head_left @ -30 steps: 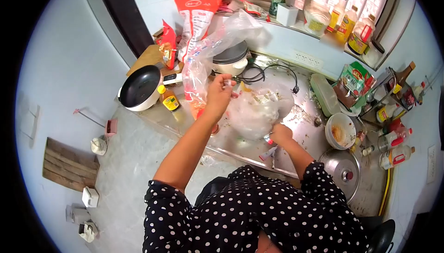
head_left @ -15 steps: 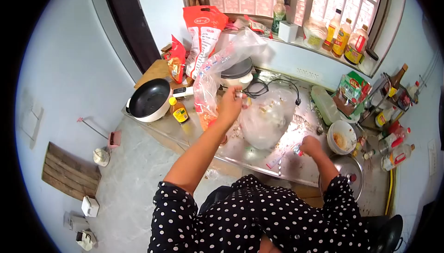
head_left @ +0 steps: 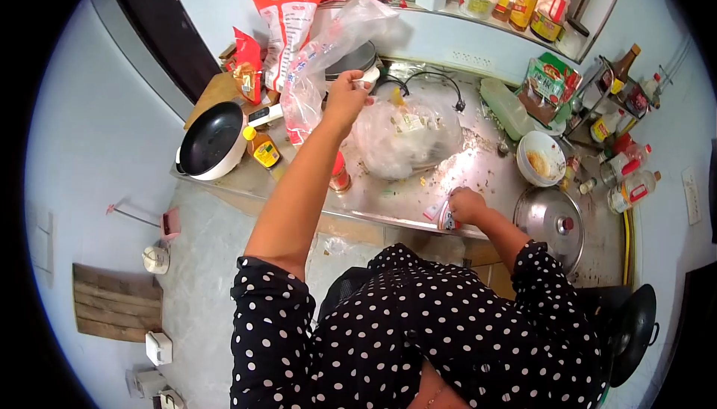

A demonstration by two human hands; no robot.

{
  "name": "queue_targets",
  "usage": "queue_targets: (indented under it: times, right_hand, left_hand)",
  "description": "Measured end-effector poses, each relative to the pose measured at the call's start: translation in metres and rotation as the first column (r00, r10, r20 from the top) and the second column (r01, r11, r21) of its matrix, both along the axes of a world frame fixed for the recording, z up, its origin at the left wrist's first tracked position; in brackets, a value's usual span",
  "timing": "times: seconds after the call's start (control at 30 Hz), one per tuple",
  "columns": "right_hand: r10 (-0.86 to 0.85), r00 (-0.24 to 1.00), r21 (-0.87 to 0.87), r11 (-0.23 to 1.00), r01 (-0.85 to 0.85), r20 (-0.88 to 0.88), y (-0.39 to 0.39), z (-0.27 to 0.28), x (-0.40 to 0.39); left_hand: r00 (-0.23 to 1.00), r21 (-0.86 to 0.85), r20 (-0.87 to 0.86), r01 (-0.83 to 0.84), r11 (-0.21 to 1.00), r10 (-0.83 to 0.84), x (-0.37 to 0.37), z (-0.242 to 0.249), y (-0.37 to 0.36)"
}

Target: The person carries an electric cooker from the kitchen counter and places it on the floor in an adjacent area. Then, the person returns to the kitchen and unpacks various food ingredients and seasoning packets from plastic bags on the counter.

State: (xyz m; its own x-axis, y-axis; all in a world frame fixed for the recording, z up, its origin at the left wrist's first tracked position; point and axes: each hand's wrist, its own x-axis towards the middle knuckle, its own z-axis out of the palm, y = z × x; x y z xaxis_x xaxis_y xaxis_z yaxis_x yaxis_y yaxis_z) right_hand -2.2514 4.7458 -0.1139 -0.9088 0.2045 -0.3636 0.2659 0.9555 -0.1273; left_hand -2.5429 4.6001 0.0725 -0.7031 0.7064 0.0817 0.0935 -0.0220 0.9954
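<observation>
My left hand (head_left: 346, 103) is at the upper left rim of a clear plastic bag (head_left: 407, 140), fingers curled in a pinch that seems to hold the film. Inside the bag lie food scraps, with a yellow piece near its mouth. At the counter's front edge, my right hand (head_left: 467, 206) is closed around a small red, white and blue printed packet (head_left: 447, 220), mostly hidden by the fingers. A red-capped seasoning jar (head_left: 340, 174) stands beside my left forearm.
Dark crumbs dot the steel counter (head_left: 485, 162). A frying pan (head_left: 213, 140) and a yellow-capped bottle (head_left: 263, 150) stand left. Stacked bowls (head_left: 541, 157) and a pot lid (head_left: 550, 228) lie right. A black cable (head_left: 437, 76) runs behind the bag.
The view has tilted down, so most things sit higher. My right hand has drawn the packet left and closer to the counter's front edge. My left hand stays by the bag, whose mouth looks wider.
</observation>
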Motion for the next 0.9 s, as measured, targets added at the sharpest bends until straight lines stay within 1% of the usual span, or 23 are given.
queue_targets:
  times: [0.07, 0.1, 0.2, 0.27, 0.33, 0.4, 0.43, 0.47, 0.53, 0.57, 0.6, 0.67, 0.73, 0.8, 0.83, 0.9]
  right_hand:
    - [-0.095, 0.981, 0.120, 0.986, 0.116, -0.168, -0.010, 0.000, 0.004]
    - [-0.075, 0.977, 0.123, 0.987, 0.102, -0.202, -0.010, -0.004, 0.002]
    - [-0.139, 0.977, 0.091, 0.984, 0.155, -0.161, -0.013, -0.003, 0.001]
    - [-0.168, 0.971, 0.081, 0.980, 0.184, -0.171, -0.010, -0.003, 0.001]
    - [-0.236, 0.951, 0.039, 0.968, 0.248, -0.200, -0.004, 0.001, 0.001]
    - [-0.382, 0.833, -0.138, 0.924, 0.357, -0.399, 0.036, -0.011, 0.007]
    - [-0.472, 0.760, -0.250, 0.882, 0.401, -0.448, 0.045, 0.009, 0.003]
    - [-0.554, 0.679, -0.358, 0.831, 0.425, -0.482, 0.053, 0.046, 0.000]
    - [-0.548, 0.621, -0.386, 0.836, 0.390, -0.560, 0.049, 0.115, -0.019]
    - [-0.545, 0.501, -0.493, 0.835, 0.246, -0.673, 0.060, 0.125, -0.035]
    - [-0.548, 0.360, -0.562, 0.824, 0.075, -0.755, 0.070, 0.134, -0.052]
    - [-0.586, 0.243, -0.625, 0.767, -0.141, -0.773, 0.058, 0.159, -0.089]
    - [-0.519, 0.363, -0.532, 0.844, 0.074, -0.774, 0.022, 0.177, -0.114]
    - [-0.269, 0.556, -0.261, 0.961, 0.095, -0.787, 0.016, 0.155, -0.141]
    - [-0.271, 0.559, -0.264, 0.960, 0.096, -0.783, 0.018, 0.143, -0.143]
    - [-0.048, 0.565, -0.060, 0.998, -0.003, -0.824, 0.016, 0.134, -0.145]
  left_hand:
    - [1.000, -0.003, 0.006, -0.003, 1.000, 0.003, -0.001, -0.001, -0.008]
    - [1.000, 0.011, 0.016, -0.003, 1.000, 0.003, -0.001, -0.003, -0.012]
    - [0.998, 0.029, 0.056, 0.034, 0.999, -0.036, -0.002, -0.007, -0.023]
    - [0.998, 0.012, 0.050, 0.044, 0.999, -0.044, 0.000, -0.010, -0.027]
    - [0.999, -0.032, 0.049, 0.024, 0.999, -0.022, 0.004, -0.010, -0.032]
    - [0.998, -0.047, 0.057, 0.037, 0.998, -0.034, 0.005, -0.011, -0.037]
    - [0.998, -0.052, 0.048, 0.043, 0.998, -0.041, 0.006, -0.010, -0.040]
    - [0.998, -0.055, 0.040, 0.044, 0.998, -0.042, 0.006, -0.010, -0.042]
    - [0.998, -0.048, 0.048, 0.039, 0.998, -0.036, 0.006, -0.018, -0.044]
    - [0.999, -0.025, 0.041, 0.029, 0.999, -0.028, 0.005, -0.019, -0.041]
    - [0.999, -0.023, 0.040, 0.019, 1.000, -0.018, 0.004, -0.021, -0.038]
    - [0.998, 0.000, 0.062, 0.023, 1.000, -0.023, 0.006, -0.028, -0.037]
    - [0.997, 0.001, 0.077, 0.029, 1.000, -0.029, 0.011, -0.028, -0.032]
    - [0.994, 0.006, 0.099, 0.043, 0.999, -0.044, 0.015, -0.025, -0.026]
    - [0.994, 0.016, 0.104, 0.039, 0.999, -0.041, 0.017, -0.024, -0.024]
    - [0.993, 0.025, 0.112, 0.025, 0.999, -0.028, 0.017, -0.019, -0.020]
